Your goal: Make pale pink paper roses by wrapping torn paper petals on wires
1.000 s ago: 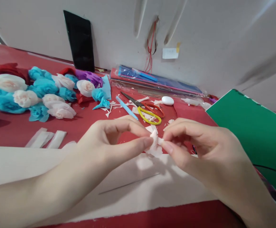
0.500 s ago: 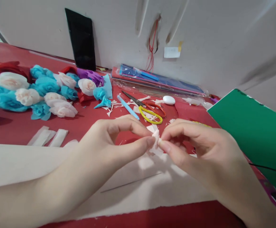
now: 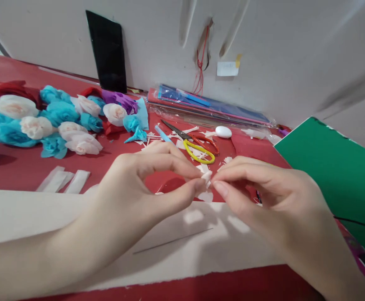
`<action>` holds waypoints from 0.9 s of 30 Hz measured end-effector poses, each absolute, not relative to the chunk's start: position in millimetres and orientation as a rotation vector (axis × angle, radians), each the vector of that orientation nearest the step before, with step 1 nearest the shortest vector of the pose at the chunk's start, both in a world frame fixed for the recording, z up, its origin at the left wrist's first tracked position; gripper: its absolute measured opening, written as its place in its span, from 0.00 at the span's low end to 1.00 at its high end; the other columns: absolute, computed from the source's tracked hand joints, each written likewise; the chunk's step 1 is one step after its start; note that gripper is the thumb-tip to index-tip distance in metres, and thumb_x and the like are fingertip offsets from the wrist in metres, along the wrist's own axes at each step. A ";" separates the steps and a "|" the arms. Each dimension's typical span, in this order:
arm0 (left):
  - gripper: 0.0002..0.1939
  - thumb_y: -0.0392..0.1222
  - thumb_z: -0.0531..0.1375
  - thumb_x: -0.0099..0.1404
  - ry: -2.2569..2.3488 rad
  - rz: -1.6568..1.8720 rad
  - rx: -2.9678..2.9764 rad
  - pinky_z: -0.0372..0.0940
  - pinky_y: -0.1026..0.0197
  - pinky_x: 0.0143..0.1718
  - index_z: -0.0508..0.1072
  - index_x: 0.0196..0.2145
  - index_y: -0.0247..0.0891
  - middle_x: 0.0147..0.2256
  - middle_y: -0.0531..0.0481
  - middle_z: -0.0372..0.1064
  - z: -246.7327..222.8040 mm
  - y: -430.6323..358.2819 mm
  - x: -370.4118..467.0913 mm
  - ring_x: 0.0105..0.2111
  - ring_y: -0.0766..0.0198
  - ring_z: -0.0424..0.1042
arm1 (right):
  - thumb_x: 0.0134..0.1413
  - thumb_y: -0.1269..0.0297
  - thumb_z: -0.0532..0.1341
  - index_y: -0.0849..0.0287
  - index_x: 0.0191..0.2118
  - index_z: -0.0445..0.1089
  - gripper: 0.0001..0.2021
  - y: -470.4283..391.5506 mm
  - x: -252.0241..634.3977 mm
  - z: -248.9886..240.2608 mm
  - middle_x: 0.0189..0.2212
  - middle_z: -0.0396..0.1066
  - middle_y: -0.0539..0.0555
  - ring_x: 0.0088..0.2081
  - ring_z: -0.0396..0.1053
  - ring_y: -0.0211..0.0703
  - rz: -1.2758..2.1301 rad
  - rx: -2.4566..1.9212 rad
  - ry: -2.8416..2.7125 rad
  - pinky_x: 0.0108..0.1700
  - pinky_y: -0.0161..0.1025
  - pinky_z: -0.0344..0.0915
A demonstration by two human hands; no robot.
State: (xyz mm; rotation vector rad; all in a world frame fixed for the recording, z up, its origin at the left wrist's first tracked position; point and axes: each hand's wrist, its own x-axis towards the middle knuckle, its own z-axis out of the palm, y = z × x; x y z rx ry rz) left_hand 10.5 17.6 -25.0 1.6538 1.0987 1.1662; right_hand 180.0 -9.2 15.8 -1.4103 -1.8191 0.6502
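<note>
Between thumb and index finger, my left hand [image 3: 151, 179] pinches a small rolled piece of pale pink crepe paper [image 3: 207, 176]. My right hand [image 3: 264, 196] is closed in a pinch at the right edge of the same piece; its fingertips partly hide that edge. Below them a long strip of pale paper [image 3: 113, 271] crosses the red table, and a thin dark wire [image 3: 173, 241] lies on it. Scissors [image 3: 198, 151] with yellow and red handles rest just beyond my fingers, among pale paper scraps. A light blue pen-like stick [image 3: 163, 133] is partly covered by my left hand.
Several blue, pale pink, red and purple paper flowers [image 3: 60, 112] fill the left side. Cut strips [image 3: 77, 181] lie nearer. Plastic-wrapped paper sheets [image 3: 214, 104], a white oval object [image 3: 223, 132] and a leaning black tablet [image 3: 107, 52] are behind. A green board [image 3: 333, 167] stands right.
My left fingers have lifted slightly and now cover more of the blue stick. My right fingertips have shifted a little at the edge of the pink crepe paper, which remains in the pinch.
</note>
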 end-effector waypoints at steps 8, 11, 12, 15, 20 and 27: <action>0.04 0.42 0.66 0.54 1.034 1.229 1.679 0.64 0.64 0.34 0.80 0.23 0.50 0.28 0.59 0.73 -22.7 16.9 9.9 0.29 0.65 0.69 | 0.44 0.74 0.64 0.55 0.22 0.71 0.07 -10.1 177.8 12.7 0.20 0.70 0.45 0.22 0.63 0.34 0.603 -1.386 -1.784 0.24 0.34 0.62; 0.04 0.43 0.67 0.54 1.024 1.236 1.662 0.63 0.64 0.32 0.80 0.23 0.51 0.27 0.59 0.73 -22.5 16.1 9.8 0.29 0.65 0.69 | 0.43 0.75 0.65 0.55 0.23 0.71 0.07 -9.9 177.3 11.1 0.21 0.70 0.45 0.23 0.63 0.34 0.601 -1.346 -1.772 0.25 0.34 0.62; 0.04 0.43 0.67 0.54 1.024 1.232 1.658 0.64 0.64 0.32 0.80 0.23 0.51 0.27 0.59 0.73 -22.2 16.2 10.0 0.29 0.64 0.68 | 0.43 0.75 0.65 0.55 0.23 0.71 0.07 -9.7 177.3 11.0 0.21 0.70 0.45 0.23 0.62 0.34 0.604 -1.341 -1.768 0.25 0.34 0.61; 0.05 0.44 0.66 0.56 1.017 1.201 1.669 0.64 0.62 0.34 0.80 0.24 0.51 0.27 0.58 0.73 -20.8 17.4 10.0 0.28 0.64 0.68 | 0.43 0.73 0.66 0.55 0.22 0.70 0.07 -8.8 177.7 12.2 0.20 0.70 0.45 0.23 0.62 0.35 0.613 -1.375 -1.758 0.25 0.35 0.61; 0.08 0.41 0.63 0.59 0.922 1.175 1.665 0.64 0.64 0.32 0.81 0.26 0.53 0.25 0.59 0.72 -18.8 16.3 7.6 0.27 0.65 0.68 | 0.44 0.69 0.68 0.56 0.23 0.71 0.06 -6.5 178.3 15.2 0.21 0.71 0.45 0.24 0.63 0.35 0.660 -1.447 -1.726 0.25 0.35 0.60; 0.16 0.31 0.61 0.60 0.771 1.309 1.742 0.63 0.66 0.30 0.82 0.34 0.55 0.28 0.59 0.72 -21.3 13.1 8.4 0.30 0.68 0.69 | 0.44 0.73 0.68 0.55 0.24 0.75 0.05 -5.5 180.0 13.9 0.22 0.74 0.46 0.26 0.67 0.36 0.677 -1.353 -1.729 0.26 0.34 0.62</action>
